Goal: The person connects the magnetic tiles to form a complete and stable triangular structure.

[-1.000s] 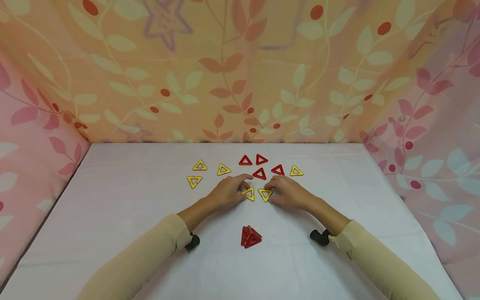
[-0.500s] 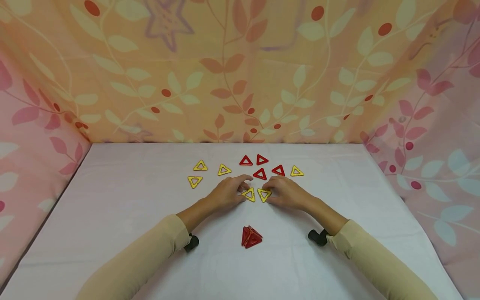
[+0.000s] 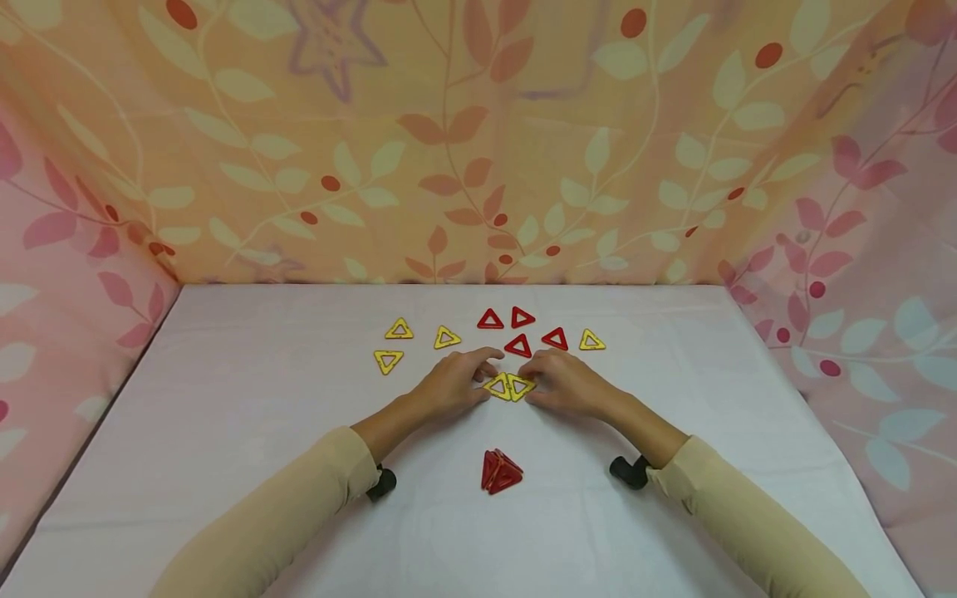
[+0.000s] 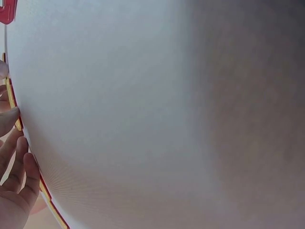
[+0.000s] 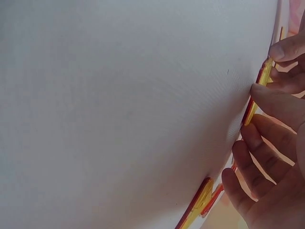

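Two yellow triangular magnetic tiles lie edge to edge in the head view, forming a diamond between the hands. My left hand (image 3: 452,384) holds the outer corner of the left yellow tile (image 3: 507,387), its index finger stretched out beyond it. My right hand (image 3: 571,382) pinches the right yellow tile (image 3: 512,394) between thumb and fingers. In the right wrist view the right thumb (image 5: 271,100) presses on the tile edge. The left thumb (image 4: 7,120) touches a tile edge in the left wrist view. Nearer the body stands a small red pyramid (image 3: 503,477) of joined triangles.
Several red triangles (image 3: 555,347) lie just beyond the hands. Loose yellow triangles (image 3: 388,355) are at the left, and one yellow triangle (image 3: 592,347) lies at the right. Patterned curtains (image 3: 478,166) enclose the white table (image 3: 224,432) at the back and sides.
My right hand has moved left with its yellow tile, closing the gap until the tile meets the left one. My left hand has stayed nearly still.
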Demonstrator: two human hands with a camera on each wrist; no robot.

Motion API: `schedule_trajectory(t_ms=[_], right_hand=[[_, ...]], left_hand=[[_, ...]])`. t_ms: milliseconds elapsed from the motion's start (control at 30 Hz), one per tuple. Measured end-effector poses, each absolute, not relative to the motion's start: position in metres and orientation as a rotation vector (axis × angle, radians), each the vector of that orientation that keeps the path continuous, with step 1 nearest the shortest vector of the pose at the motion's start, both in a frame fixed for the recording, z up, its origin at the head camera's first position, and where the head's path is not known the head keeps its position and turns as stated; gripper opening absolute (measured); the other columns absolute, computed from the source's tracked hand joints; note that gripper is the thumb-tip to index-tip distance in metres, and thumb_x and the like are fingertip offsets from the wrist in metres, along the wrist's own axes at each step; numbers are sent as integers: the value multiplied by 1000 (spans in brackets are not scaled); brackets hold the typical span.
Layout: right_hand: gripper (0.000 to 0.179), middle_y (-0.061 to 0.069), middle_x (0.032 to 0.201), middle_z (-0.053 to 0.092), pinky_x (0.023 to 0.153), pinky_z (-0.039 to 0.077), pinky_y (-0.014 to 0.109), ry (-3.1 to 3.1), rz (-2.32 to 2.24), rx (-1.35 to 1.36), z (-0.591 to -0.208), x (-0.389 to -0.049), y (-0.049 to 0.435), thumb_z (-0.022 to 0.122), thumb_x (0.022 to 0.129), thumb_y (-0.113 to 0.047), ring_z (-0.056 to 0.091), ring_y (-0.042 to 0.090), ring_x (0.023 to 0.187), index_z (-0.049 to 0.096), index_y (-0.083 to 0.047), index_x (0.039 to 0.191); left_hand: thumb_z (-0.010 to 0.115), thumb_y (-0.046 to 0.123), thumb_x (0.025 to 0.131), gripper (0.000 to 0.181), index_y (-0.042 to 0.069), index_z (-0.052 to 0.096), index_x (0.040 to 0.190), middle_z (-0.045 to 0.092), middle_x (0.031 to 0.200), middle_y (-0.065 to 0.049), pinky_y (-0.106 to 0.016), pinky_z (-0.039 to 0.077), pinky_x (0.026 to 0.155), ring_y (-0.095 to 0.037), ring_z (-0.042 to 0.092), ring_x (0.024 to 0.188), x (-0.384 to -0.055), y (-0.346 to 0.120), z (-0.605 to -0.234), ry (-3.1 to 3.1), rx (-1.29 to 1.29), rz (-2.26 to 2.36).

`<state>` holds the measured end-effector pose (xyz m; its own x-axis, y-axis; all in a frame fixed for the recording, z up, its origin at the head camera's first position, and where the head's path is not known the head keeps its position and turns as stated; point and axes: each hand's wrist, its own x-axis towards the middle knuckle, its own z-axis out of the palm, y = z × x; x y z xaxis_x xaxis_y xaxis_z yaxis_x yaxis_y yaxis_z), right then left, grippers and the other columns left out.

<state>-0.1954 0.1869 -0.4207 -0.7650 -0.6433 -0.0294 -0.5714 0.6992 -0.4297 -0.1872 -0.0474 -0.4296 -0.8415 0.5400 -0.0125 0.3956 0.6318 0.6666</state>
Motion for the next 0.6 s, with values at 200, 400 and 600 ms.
schedule_trajectory(t_ms=[200,400,600], right_hand=[[31,0,101,68,88,51,36,2742,-592,-982,-420,-195,186,79,84,-15,59,12,93,73,-5,113],[28,0,99,68,86,51,37,2758,-600,-1003,-419,-195,186,80,84,-14,59,13,91,74,-5,110],[26,1,99,68,87,51,38,2766,-600,-1007,-419,-193,183,80,84,-12,60,15,93,74,-4,107]], left_hand=[[75,6,87,56,12,54,139,71,116,0,-34,50,91,-13,62,98,-188,-48,-431,2643,767,1014],[75,4,87,57,11,54,139,71,115,0,-32,50,89,-13,61,95,-188,-47,-432,2638,767,1035],[74,1,87,58,11,53,140,71,115,-2,-31,52,88,-13,63,96,-187,-45,-433,2631,759,1048]])
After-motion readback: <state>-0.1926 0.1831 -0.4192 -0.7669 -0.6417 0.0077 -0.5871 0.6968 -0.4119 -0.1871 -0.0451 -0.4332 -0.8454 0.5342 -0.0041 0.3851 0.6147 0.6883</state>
